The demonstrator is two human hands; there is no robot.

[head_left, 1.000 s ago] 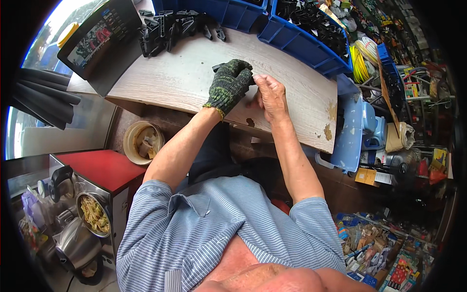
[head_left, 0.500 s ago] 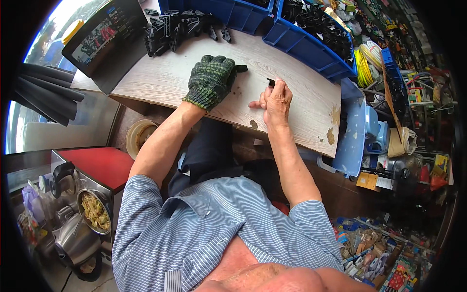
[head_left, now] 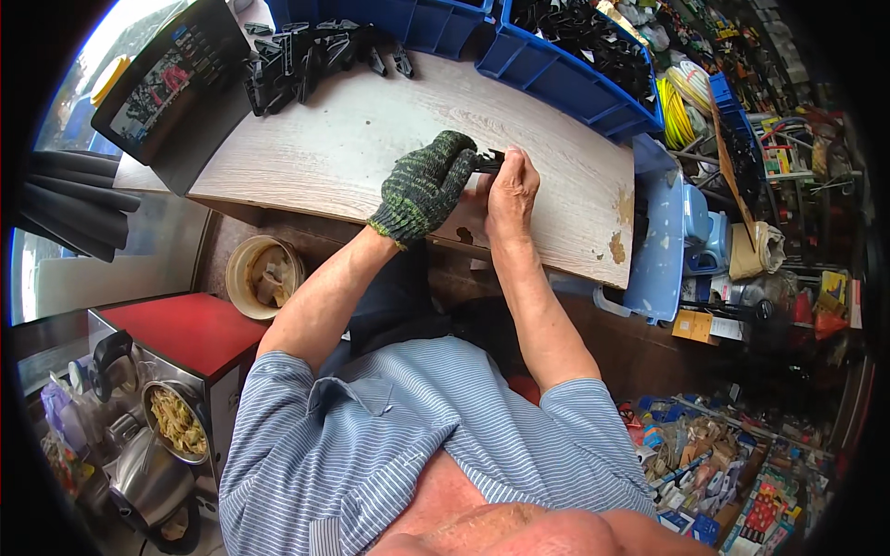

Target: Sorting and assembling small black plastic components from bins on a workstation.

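Observation:
My left hand [head_left: 425, 188], in a dark green and black knitted glove, is closed on a small black plastic piece [head_left: 489, 162]. My bare right hand [head_left: 512, 193] meets it from the right, thumb and fingers pinching the same dark piece or a second one pressed against it; I cannot tell which. Both hands are just above the near part of the pale wood-grain table [head_left: 362, 157]. Fingers hide most of the black plastic. Farther left on the tabletop lies a heap of black plastic clip-like parts [head_left: 301, 65].
At the table's far side stand a blue bin [head_left: 422, 28] and another blue bin [head_left: 575, 83] full of black parts. A tablet [head_left: 158, 93] leans at the far left. Below the table sits a bucket [head_left: 243, 278]; a light-blue tub [head_left: 656, 241] adjoins its right end.
My two hands have come together, bringing the black pieces they held apart into contact. The left hand has moved right and nearer. The whole view has shifted slightly.

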